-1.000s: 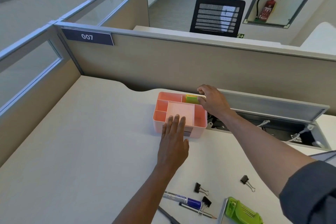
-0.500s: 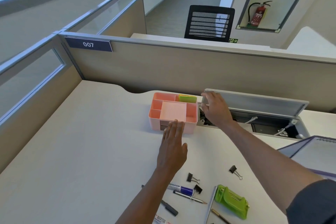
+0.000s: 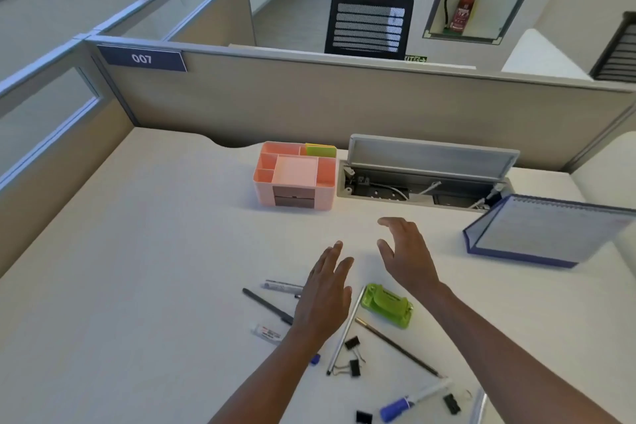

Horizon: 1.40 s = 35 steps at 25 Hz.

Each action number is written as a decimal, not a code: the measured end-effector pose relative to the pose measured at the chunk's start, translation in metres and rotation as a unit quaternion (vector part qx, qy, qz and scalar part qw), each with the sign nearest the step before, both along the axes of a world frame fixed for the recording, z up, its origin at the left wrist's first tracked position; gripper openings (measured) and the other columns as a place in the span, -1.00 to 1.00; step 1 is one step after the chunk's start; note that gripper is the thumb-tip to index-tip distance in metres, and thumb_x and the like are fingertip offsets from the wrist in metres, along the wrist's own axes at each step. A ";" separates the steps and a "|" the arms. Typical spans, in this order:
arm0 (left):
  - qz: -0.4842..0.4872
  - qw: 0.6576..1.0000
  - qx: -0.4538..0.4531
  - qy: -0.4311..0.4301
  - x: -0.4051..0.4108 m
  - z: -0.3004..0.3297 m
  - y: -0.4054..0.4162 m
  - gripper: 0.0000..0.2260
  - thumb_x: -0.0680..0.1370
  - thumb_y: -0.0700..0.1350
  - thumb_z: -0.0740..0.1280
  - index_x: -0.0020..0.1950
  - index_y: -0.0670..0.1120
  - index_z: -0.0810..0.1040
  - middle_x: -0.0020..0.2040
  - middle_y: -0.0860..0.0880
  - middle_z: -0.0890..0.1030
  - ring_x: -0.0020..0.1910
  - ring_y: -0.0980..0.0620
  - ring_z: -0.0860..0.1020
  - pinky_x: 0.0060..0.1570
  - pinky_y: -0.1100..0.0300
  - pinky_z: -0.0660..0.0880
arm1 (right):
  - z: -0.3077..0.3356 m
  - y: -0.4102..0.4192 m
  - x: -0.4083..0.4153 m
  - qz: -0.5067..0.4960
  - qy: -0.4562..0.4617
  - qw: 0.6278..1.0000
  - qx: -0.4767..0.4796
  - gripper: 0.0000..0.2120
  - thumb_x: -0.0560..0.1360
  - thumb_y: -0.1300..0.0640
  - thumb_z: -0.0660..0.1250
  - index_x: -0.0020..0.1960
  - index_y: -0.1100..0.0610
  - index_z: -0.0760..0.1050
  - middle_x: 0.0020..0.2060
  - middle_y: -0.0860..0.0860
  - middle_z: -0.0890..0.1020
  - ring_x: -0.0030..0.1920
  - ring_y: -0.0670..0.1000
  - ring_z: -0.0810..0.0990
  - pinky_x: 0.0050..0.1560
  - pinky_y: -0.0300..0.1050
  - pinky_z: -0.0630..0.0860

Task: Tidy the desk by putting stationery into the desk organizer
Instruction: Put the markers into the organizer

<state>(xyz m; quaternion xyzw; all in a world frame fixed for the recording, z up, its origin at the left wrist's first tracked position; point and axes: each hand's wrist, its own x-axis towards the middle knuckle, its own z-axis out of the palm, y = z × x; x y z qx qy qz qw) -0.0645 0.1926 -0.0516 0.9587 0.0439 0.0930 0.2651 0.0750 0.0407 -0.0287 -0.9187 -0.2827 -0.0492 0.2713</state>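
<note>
Both hands hover empty over the desk (image 3: 144,251), well short of the pink desk organizer (image 3: 295,175), which stands beyond the fingertips near the partition. Left hand (image 3: 325,293): fingers straight, close together, pointing at the organizer, holding nothing. Right hand (image 3: 407,255): fingers loosely spread, slightly bent, thumb apart, gripping nothing. Green sticky-note pad (image 3: 320,150) stands in the organizer's rear right compartment. Under and beside the left palm: black pen (image 3: 266,306), grey marker (image 3: 282,286), small white tube (image 3: 266,334). Between the wrists: green stapler (image 3: 387,308), silver pen (image 3: 346,330), pencil (image 3: 395,346), two black binder clips (image 3: 352,354). Nearer the person, below the right forearm: blue-capped marker (image 3: 414,399). Right of the right hand's fingers: blue paper tray (image 3: 550,234). Beyond them: open cable hatch (image 3: 426,175).
</note>
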 end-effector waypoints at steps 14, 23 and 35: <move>-0.136 0.991 0.004 -0.008 -0.079 -0.009 -0.160 -0.65 0.51 -0.16 0.38 0.28 -0.02 0.45 0.40 -0.02 0.40 0.37 -0.01 0.37 0.25 0.13 0.45 | -0.027 -0.161 -0.112 -0.058 0.046 0.997 0.021 -0.62 0.51 0.21 0.38 0.30 0.04 0.44 0.20 -0.09 0.54 0.20 0.00 0.48 0.22 -0.04 0.47; -0.149 0.986 0.051 0.058 -0.107 -0.012 -0.228 -0.77 0.59 0.00 0.27 0.21 -0.04 0.47 0.08 -0.01 0.51 0.00 0.03 0.50 -0.13 0.21 0.47 | -0.035 -0.234 -0.164 -0.170 0.121 0.976 0.070 -0.63 0.51 0.27 0.33 0.25 -0.05 0.43 0.08 -0.25 0.53 -0.11 -0.16 0.53 -0.05 -0.17 0.47; -0.077 0.983 0.084 0.145 -0.104 0.000 -0.256 -0.81 0.53 0.05 0.35 0.02 -0.04 0.52 -0.14 0.00 0.57 -0.25 0.04 0.56 -0.39 0.22 0.39 | -0.032 -0.257 -0.177 -0.216 0.184 0.957 0.068 -0.71 0.54 0.19 0.32 0.19 -0.08 0.43 0.01 -0.23 0.57 -0.16 -0.15 0.57 -0.13 -0.09 0.52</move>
